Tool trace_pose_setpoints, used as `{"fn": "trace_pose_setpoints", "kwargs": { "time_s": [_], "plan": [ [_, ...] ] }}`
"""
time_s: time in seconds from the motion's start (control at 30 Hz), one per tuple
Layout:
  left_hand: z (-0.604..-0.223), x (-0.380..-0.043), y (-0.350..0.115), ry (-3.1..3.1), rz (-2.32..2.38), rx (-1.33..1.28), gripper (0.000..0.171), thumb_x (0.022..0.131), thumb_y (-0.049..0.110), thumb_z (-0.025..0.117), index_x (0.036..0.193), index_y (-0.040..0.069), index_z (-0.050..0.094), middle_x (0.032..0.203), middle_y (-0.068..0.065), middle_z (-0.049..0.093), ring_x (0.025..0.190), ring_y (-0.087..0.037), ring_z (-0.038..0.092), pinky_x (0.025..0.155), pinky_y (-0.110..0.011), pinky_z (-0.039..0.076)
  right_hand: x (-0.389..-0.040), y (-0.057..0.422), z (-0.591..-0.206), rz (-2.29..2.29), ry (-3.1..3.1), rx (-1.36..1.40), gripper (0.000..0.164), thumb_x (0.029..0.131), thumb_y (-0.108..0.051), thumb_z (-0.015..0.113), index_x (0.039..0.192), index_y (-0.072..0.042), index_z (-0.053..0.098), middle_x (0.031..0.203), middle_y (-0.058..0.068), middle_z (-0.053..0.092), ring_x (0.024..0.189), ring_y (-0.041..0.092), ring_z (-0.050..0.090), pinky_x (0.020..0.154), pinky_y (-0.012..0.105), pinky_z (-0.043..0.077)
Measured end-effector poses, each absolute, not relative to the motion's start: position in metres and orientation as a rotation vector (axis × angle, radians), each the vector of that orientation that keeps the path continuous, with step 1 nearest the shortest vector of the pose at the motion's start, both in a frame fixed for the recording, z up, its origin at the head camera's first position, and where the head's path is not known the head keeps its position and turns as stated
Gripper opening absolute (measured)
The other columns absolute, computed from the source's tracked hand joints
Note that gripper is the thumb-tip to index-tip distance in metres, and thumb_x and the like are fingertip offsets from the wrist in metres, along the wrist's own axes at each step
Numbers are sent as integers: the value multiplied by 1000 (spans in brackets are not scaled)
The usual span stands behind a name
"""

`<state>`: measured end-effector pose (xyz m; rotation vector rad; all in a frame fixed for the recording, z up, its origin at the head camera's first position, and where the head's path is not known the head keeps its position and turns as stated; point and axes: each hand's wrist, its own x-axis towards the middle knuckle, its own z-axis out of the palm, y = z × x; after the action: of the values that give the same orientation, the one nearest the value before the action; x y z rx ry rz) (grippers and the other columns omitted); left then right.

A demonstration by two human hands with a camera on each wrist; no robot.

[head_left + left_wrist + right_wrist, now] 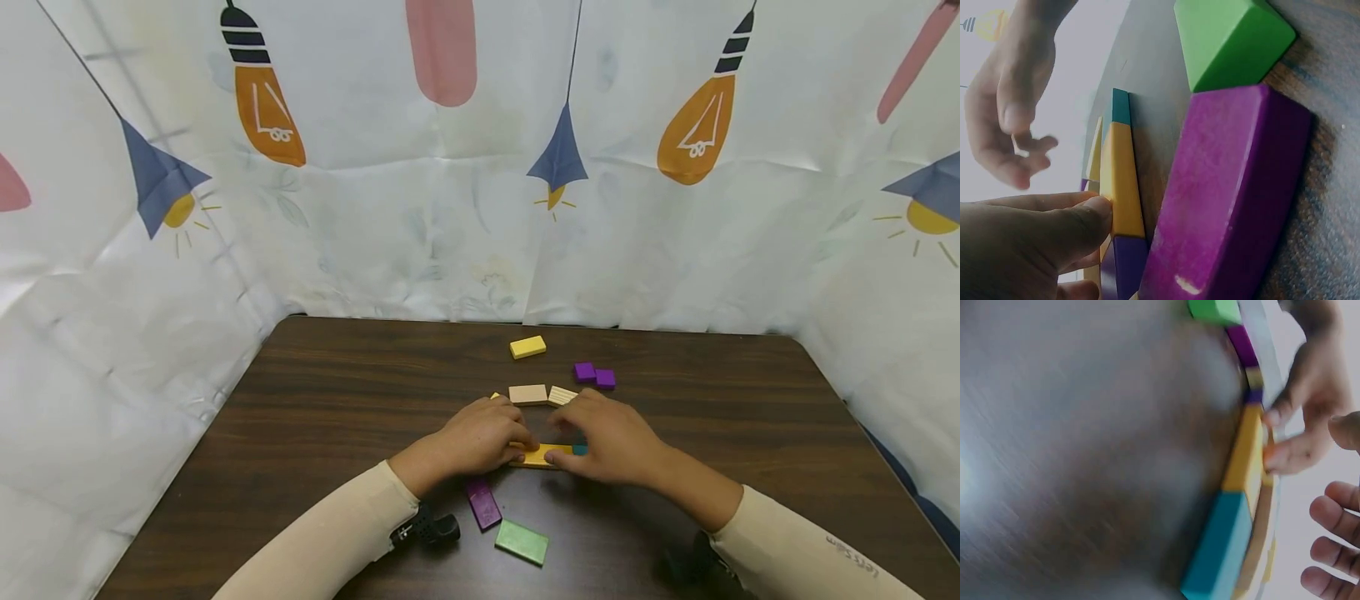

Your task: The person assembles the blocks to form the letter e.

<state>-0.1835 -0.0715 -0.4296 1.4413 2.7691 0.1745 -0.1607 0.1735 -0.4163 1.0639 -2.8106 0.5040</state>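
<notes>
A row of blocks lies on the table, with a long yellow block [542, 456] in the middle, a teal block [1216, 547] at its right end and a dark purple block [1129, 265] at its left end. My left hand [483, 437] pinches the yellow block near its left part with thumb and fingertips. My right hand [618, 437] hovers by the teal block, fingers spread and nothing held; the right wrist view shows its fingertips apart from the row. Close to the left wrist lie a purple block [483, 503] and a green block [522, 542].
Beyond the hands stand a plain wooden block [528, 395], a striped wooden block [562, 396], two small purple blocks [594, 375] and a yellow block [527, 347]. The brown table [337, 433] ends at a patterned white curtain [480, 242].
</notes>
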Motion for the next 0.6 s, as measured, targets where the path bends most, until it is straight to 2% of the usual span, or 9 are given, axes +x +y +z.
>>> {"fn": "trace_pose_setpoints", "kwargs": {
  "time_s": [0.13, 0.27, 0.47, 0.6],
  "plan": [
    [-429, -183, -71, 2759, 186, 1422, 19, 95, 32, 74, 113, 32, 80, 105, 12, 70, 105, -12, 60, 91, -33, 49, -180, 176, -412, 507, -2804, 1067, 47, 87, -52, 78, 116, -15, 74, 102, -7, 70, 93, 10, 57, 65, 27, 52],
    [-429, -183, -71, 2748, 195, 1406, 19, 96, 32, 73, 114, 32, 80, 108, 11, 70, 107, -14, 59, 93, -35, 49, -199, 177, -410, 492, -2830, 1054, 46, 88, -50, 78, 118, -15, 73, 101, -6, 68, 94, 13, 56, 62, 27, 50],
    [-429, -183, -70, 2748, 187, 1393, 21, 96, 31, 74, 116, 31, 80, 112, 10, 71, 112, -17, 59, 97, -39, 49, -226, 178, -409, 486, -2904, 970, 46, 90, -48, 75, 121, -15, 72, 107, -2, 66, 96, 15, 57, 66, 33, 53],
    [-427, -183, -70, 2737, 187, 1383, 21, 96, 30, 74, 117, 31, 79, 114, 10, 71, 114, -17, 59, 99, -40, 48, -244, 178, -411, 461, -2940, 928, 49, 91, -48, 75, 125, -13, 70, 112, 2, 66, 103, 20, 58, 70, 39, 55]
  ]
}}
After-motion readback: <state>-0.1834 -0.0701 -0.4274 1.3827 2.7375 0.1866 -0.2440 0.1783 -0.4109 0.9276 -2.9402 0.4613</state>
